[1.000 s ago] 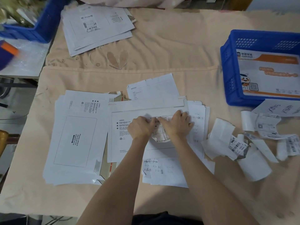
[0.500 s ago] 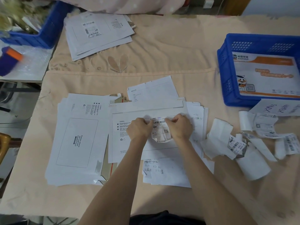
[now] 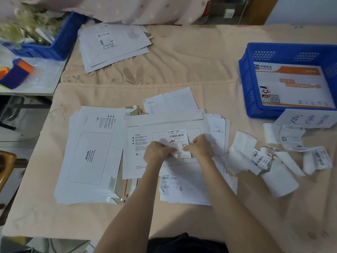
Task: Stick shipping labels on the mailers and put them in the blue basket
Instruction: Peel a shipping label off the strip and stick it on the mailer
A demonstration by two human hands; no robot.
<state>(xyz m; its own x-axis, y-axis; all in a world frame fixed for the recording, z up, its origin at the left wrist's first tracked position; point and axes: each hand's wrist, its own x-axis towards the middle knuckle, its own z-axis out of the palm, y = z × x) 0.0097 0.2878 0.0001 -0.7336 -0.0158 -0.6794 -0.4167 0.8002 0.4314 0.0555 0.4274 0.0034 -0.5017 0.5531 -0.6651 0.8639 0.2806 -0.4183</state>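
A white mailer (image 3: 144, 161) lies flat at the table's middle. A shipping label (image 3: 177, 137) with a barcode lies on its framed field, top part flat, lower part curled up. My left hand (image 3: 156, 152) pinches the curled lower left of the label. My right hand (image 3: 199, 147) pinches its lower right. A stack of white mailers (image 3: 91, 156) lies to the left. The blue basket (image 3: 246, 84) stands at the far right with an orange-and-white mailer (image 3: 291, 84) inside.
Loose labels and backing strips (image 3: 259, 157) litter the cloth to the right. More labelled mailers (image 3: 113, 46) lie at the back left. Handwritten sheets (image 3: 184, 189) lie under my forearms. A second blue bin (image 3: 60, 42) and a purple-orange object (image 3: 18, 73) sit on the side table at left.
The label's upper part now lies flat on the mailer with its barcode showing. Both hands have slid down toward the label's lower edge.
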